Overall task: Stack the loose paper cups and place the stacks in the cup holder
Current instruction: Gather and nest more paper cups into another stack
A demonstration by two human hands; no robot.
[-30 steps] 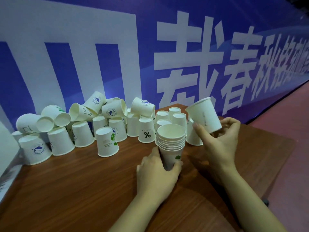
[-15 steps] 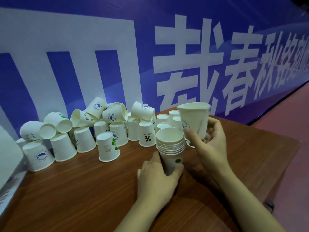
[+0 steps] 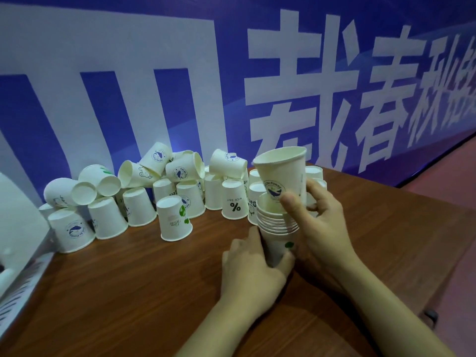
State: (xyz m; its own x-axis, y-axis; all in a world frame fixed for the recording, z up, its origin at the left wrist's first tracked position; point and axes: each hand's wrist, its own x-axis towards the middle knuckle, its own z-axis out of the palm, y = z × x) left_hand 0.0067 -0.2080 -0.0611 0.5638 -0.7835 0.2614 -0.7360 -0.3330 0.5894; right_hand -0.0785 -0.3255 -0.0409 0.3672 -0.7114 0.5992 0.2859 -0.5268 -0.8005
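Far off to the left of our fingers, a white slanted object (image 3: pixel 18 228) sits at the table's left edge; we cannot tell what it is. Next comes the heap of loose cups (image 3: pixel 144 197), well clear of our left fingertips: some stand rim-down on the wooden table (image 3: pixel 116 292), others lie tipped on top of them against the blue banner (image 3: pixel 231 73). Nearer in, a leaf-print cup (image 3: pixel 175 219) stands upside down, apart from our left thumb, and beyond it a "%" cup (image 3: pixel 233 202), also inverted.

Now our left hand (image 3: pixel 251 271): its fingers are curled around the base of the nested stack (image 3: pixel 279 228), gripping it upright on the table, thumb on the near-left wall and fingertips wrapping round the front.

Right above those fingers, the single cup (image 3: pixel 283 173) with a blue whale badge stands mouth-up and a touch tilted, its bottom already inside the top rim of the stack. Our right hand (image 3: pixel 319 225) grasps it, thumb pressed on the printed front wall, the other fingers curled behind the cup's right side.

Behind our right fingers, a few more inverted cups (image 3: pixel 314 173) peek out.
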